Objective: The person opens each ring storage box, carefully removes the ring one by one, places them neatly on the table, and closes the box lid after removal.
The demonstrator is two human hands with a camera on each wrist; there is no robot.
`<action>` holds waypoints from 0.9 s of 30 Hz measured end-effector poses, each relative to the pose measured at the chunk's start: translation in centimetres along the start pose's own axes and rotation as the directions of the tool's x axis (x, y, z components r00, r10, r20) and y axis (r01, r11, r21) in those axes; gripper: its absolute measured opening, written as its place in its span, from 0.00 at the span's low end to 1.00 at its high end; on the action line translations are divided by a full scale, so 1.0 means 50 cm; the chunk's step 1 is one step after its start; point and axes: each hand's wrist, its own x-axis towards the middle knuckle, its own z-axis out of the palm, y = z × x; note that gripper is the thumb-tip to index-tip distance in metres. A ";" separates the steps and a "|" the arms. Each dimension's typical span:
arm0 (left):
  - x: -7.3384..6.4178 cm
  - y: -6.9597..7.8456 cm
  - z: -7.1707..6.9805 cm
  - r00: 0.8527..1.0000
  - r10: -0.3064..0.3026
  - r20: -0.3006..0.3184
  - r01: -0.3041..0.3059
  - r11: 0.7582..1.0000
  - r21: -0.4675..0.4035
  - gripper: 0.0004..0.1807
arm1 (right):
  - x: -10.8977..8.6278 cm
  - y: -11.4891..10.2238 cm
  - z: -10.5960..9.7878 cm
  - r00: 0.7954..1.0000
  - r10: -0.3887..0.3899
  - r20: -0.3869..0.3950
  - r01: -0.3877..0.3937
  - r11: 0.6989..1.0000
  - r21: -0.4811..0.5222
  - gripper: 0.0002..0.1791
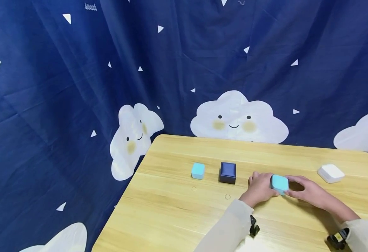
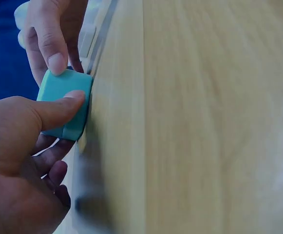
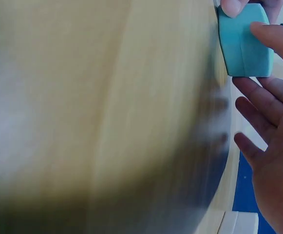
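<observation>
Both hands hold a small turquoise ring box (image 1: 280, 182) between them, right of the middle of the table. My left hand (image 1: 259, 189) grips its left side, the thumb laid across the near face of the box (image 2: 63, 87) and the fingers behind it. From the right, my right hand (image 1: 311, 193) pinches it with thumb and fingers. A seam runs over the box (image 3: 241, 46) in the right wrist view, and its lid looks closed. The box sits at the tabletop, upright.
Left of the hands stand a dark blue ring box (image 1: 228, 171) and another turquoise box (image 1: 198, 170). In front of them lie two thin rings, one ring (image 1: 227, 199) larger-looking than the other ring (image 1: 193, 190). A white box (image 1: 331, 173) stands at the right. Behind the wooden table (image 1: 158, 210) hangs a blue curtain (image 1: 203, 52).
</observation>
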 end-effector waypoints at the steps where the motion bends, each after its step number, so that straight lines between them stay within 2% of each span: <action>1: -0.001 -0.003 0.000 1.000 -0.009 -0.003 0.009 1.000 -0.015 0.28 | 0.003 -0.003 0.001 1.000 0.001 0.005 -0.001 1.000 -0.003 0.38; 8: -0.005 -0.017 -0.010 0.997 -0.062 -0.035 0.059 0.995 -0.079 0.30 | 0.025 -0.018 0.006 1.000 -0.023 0.004 0.023 1.000 -0.002 0.36; 11: -0.008 -0.023 -0.012 0.995 -0.092 -0.042 0.086 0.988 -0.130 0.32 | 0.030 -0.020 0.011 1.000 -0.021 0.012 0.020 0.999 0.037 0.35; 15: -0.012 -0.034 -0.009 0.991 -0.125 -0.051 0.111 0.970 -0.216 0.34 | 0.036 -0.021 0.020 0.999 -0.011 0.032 0.008 0.995 0.099 0.35; 21: -0.014 -0.055 -0.004 0.986 -0.154 -0.069 0.126 0.945 -0.301 0.34 | 0.053 -0.023 0.035 1.000 -0.021 0.014 0.019 0.994 0.107 0.34; 24: -0.013 -0.065 -0.004 0.986 -0.159 -0.060 0.130 0.933 -0.336 0.34 | 0.062 -0.024 0.041 1.000 -0.022 0.021 0.019 0.993 0.117 0.34; 27: -0.012 -0.075 -0.008 0.986 -0.165 -0.037 0.137 0.909 -0.393 0.36 | 0.068 -0.024 0.043 0.999 -0.018 0.032 0.013 0.990 0.142 0.35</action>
